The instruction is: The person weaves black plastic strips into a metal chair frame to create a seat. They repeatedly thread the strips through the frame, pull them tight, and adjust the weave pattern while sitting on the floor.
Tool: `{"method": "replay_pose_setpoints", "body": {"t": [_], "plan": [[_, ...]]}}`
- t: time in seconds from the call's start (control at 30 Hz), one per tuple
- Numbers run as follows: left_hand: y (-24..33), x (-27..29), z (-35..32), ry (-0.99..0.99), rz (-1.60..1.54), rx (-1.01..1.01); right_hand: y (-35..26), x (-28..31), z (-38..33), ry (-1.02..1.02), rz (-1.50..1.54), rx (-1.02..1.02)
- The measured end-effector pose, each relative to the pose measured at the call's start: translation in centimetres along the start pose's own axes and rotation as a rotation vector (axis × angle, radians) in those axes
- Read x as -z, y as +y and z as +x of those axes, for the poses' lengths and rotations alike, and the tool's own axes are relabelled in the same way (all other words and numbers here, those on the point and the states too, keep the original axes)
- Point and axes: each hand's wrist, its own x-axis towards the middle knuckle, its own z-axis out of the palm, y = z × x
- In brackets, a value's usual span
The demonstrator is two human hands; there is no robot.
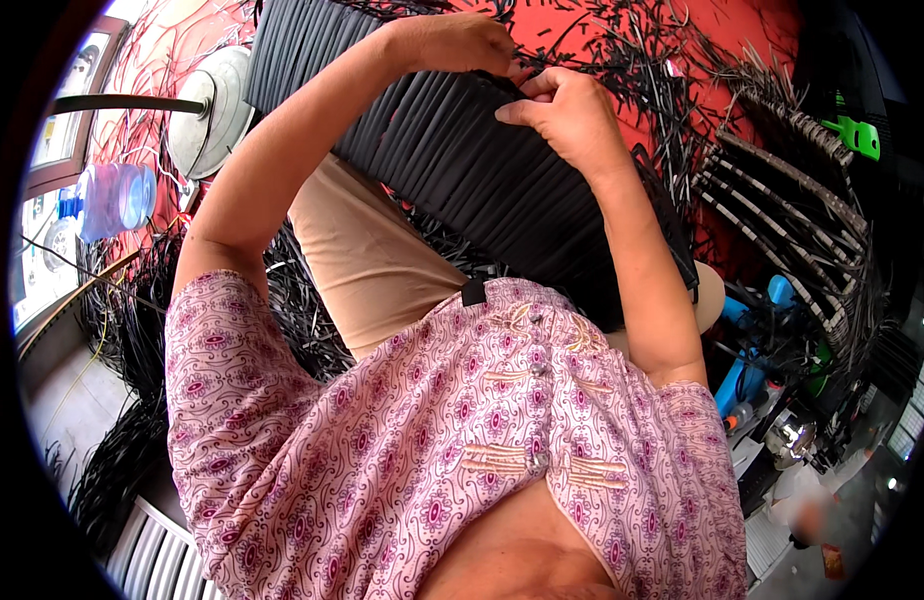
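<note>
A long black ribbed panel (452,140) lies across my lap, made of many narrow black strips side by side. At its far edge my left hand (462,45) is closed, its fingertips bent down and partly hidden, so what they grip cannot be made out. Just right of it, my right hand (577,115) pinches with thumb and forefinger at a dark strip end (500,82) on the panel's edge. The two hands nearly meet there. Both forearms reach forward over the panel.
Loose black strips (672,130) litter the red surface (632,40) ahead. A round grey stand base (210,115) and a clear blue bottle (122,200) stand at left. On the right are a bundle of striped slats (782,225), a green plastic piece (860,137) and blue objects (742,380).
</note>
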Motion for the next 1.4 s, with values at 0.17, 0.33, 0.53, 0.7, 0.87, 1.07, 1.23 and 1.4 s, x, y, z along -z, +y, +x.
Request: {"method": "replay_pose_setpoints", "body": {"t": [0.17, 0.33, 0.53, 0.7, 0.87, 1.07, 1.23, 1.4], "plan": [[-0.7, -0.4, 0.3, 0.008, -0.024, 0.008, 0.1, -0.4, 0.4, -0.011, 0.024, -0.023], [-1.4, -0.5, -0.1, 0.077, 0.060, -0.213, -0.3, -1.1, -0.5, 0.126, -0.194, 0.137], [-0.8, -0.7, -1.1, 0.161, 0.073, -0.341, -0.6, -1.5, -0.7, 0.156, -0.144, 0.093], [0.2, -0.3, -1.7, 0.172, 0.015, -0.363, -0.7, -1.6, -0.5, 0.157, -0.105, 0.062], [0.1, -0.5, -2.2, 0.189, -0.019, -0.426, -1.0, -2.0, -0.8, 0.186, -0.184, 0.114], [-0.6, -0.4, -3.3, 0.198, 0.115, -0.418, -1.2, -2.3, -2.1, 0.256, -0.258, 0.275], [-0.6, 1.5, -3.9, 0.237, 0.233, -0.359, -1.7, -2.5, -0.5, 0.325, -0.212, 0.354], [-1.3, 3.1, -3.0, 0.008, 0.261, -0.254, -2.6, -3.0, 0.8, 0.250, -0.280, 0.282]]}}
